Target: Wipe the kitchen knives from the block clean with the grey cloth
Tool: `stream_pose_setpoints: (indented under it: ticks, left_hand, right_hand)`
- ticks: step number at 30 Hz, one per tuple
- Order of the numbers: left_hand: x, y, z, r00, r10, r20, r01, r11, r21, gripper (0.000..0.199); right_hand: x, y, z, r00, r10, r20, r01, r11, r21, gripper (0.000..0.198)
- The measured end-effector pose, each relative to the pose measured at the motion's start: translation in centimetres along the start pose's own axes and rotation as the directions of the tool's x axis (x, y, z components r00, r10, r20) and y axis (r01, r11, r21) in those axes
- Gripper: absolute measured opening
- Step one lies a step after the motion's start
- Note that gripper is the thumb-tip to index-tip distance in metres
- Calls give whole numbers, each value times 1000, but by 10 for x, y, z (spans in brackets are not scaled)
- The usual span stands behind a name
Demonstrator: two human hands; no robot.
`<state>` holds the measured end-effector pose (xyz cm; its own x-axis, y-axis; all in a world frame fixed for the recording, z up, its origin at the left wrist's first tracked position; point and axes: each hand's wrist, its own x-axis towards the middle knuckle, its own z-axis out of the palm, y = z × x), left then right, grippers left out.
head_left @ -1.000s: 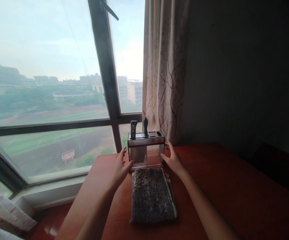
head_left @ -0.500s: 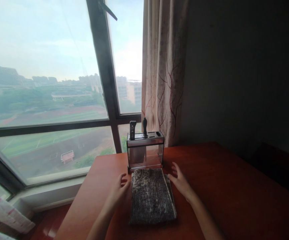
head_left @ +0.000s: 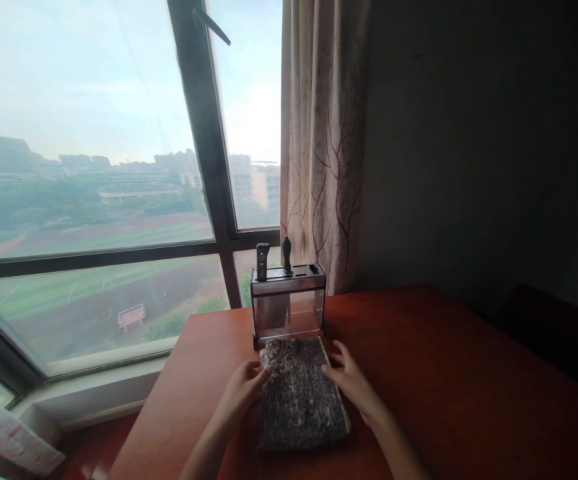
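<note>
A: What are the hands doing?
B: The left hand (head_left: 241,393) and right hand (head_left: 351,380), fingers loosely spread, touch the sides of the fuzzy grey mat (head_left: 299,393) on the bench (head_left: 443,373).
A: Behind the mat?
B: A clear knife box (head_left: 289,303). No words to read.

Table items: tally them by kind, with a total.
Clear knife holder: 1
Dark handles standing in its top, one and another: 2
Speckled dark board, left hand and right hand at its side edges: 1
Total: 4
</note>
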<state>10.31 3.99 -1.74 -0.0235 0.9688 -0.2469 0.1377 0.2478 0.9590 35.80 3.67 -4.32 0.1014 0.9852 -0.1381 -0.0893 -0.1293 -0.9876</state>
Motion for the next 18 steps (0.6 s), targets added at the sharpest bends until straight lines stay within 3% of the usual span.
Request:
stream_pose_setpoints:
  ticks: [5, 8, 12, 15, 18]
  left_hand:
    - [3, -8, 15, 999, -52, -8, 49, 977, -208, 67]
    - [5, -14, 23, 991, -125, -44, 97, 907, -410, 64]
    - [-6, -4, 30, 977, -182, 110, 212, 809, -549, 52]
    - [-24, 11, 34, 970, -108, 218, 220, 769, -600, 49]
    - [-41, 25, 36, 969, -16, 247, 170, 769, -616, 60]
  right_hand:
    - [-4, 2, 19, 996, -85, 27, 84, 996, 34, 72]
    - [-9, -2, 24, 989, -147, 13, 145, 986, 76, 67]
    - [-16, -15, 23, 981, -188, 50, 170, 955, 243, 67]
    - [-20, -24, 19, 973, -196, 123, 130, 902, 412, 69]
    - [-22, -28, 16, 969, -187, 162, 79, 854, 515, 71]
